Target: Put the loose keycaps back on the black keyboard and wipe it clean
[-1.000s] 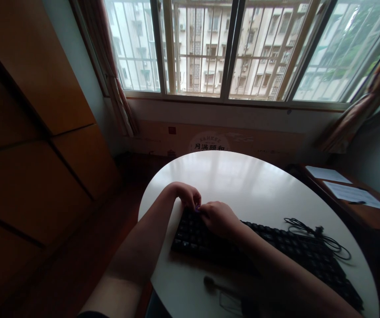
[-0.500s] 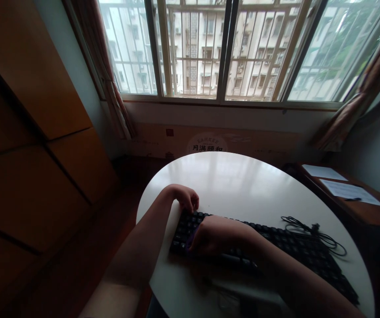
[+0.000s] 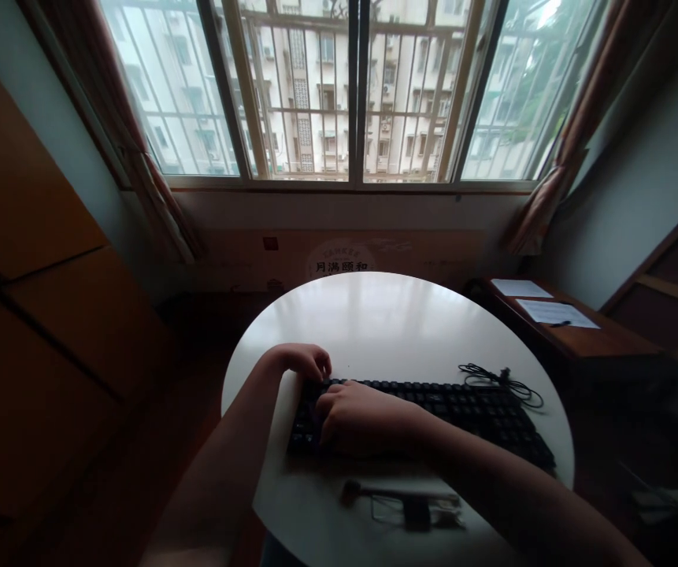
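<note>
A black keyboard (image 3: 457, 409) lies across the near half of a round white table (image 3: 386, 315). My left hand (image 3: 300, 362) rests at the keyboard's far left corner, with its fingers curled down onto the edge. My right hand (image 3: 353, 417) lies over the keys at the left end. Its fingers are bent in a loose fist, and whatever they may hold is hidden. The keyboard's thin black cable (image 3: 501, 378) lies coiled on the table behind the right end.
A small dark tool with a wire loop (image 3: 403, 500) lies near the table's front edge. A low wooden side table with papers (image 3: 542, 311) stands at the right. A wooden cabinet (image 3: 49, 315) fills the left, and a barred window (image 3: 344, 87) is behind.
My right hand has drawn back from the keyboard's far left corner, beside my left hand, to the nearer left keys. The left hand stays at the corner. The view has swung.
</note>
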Demonstrator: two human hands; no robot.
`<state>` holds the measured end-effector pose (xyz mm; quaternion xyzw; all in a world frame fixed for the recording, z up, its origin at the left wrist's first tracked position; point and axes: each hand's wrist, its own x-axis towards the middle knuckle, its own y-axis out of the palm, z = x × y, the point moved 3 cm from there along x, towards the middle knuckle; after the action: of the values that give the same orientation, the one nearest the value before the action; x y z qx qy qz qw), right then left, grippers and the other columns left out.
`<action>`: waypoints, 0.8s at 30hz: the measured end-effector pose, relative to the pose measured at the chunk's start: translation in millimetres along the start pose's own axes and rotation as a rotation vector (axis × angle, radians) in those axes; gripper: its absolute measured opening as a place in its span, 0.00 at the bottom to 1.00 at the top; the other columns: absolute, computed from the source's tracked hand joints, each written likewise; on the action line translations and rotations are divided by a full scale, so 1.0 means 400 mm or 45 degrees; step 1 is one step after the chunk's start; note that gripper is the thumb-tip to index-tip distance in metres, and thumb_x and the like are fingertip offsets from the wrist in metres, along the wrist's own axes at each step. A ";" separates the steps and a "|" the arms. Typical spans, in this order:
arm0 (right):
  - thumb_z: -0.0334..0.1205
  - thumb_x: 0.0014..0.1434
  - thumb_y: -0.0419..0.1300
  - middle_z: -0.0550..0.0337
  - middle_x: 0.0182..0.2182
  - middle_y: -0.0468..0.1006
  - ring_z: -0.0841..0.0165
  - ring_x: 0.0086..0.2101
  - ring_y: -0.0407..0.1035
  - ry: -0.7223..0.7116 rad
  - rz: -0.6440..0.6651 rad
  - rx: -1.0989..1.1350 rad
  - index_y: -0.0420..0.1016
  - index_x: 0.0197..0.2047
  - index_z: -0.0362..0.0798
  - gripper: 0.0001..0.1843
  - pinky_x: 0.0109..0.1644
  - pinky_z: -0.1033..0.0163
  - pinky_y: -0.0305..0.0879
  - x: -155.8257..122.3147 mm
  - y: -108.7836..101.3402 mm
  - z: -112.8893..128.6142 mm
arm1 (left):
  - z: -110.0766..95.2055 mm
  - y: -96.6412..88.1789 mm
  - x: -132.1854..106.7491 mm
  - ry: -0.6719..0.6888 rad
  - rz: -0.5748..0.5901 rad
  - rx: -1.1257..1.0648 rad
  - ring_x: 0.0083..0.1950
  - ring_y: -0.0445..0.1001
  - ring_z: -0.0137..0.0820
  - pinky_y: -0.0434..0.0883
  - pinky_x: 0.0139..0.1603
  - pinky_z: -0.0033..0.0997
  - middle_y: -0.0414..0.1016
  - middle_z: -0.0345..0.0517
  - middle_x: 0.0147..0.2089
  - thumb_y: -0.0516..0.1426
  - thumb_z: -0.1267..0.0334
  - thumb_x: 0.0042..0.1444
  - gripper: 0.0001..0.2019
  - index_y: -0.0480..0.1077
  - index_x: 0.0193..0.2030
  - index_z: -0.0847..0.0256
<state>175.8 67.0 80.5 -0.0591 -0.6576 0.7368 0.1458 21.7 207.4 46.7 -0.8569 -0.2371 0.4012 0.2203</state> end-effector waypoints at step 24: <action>0.44 0.61 0.63 0.55 0.42 0.72 0.61 0.40 0.66 0.542 -0.085 -0.160 0.77 0.47 0.54 0.11 0.45 0.55 0.58 -0.067 0.092 0.110 | 0.030 0.299 -0.149 0.156 -1.113 0.335 0.75 0.51 0.47 0.53 0.74 0.49 0.51 0.59 0.75 0.48 0.53 0.68 0.28 0.61 0.70 0.65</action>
<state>184.1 13.8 47.0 -0.2006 -0.6581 0.6600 0.3017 6.2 80.2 6.6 -0.6634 -0.5099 0.2460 0.4893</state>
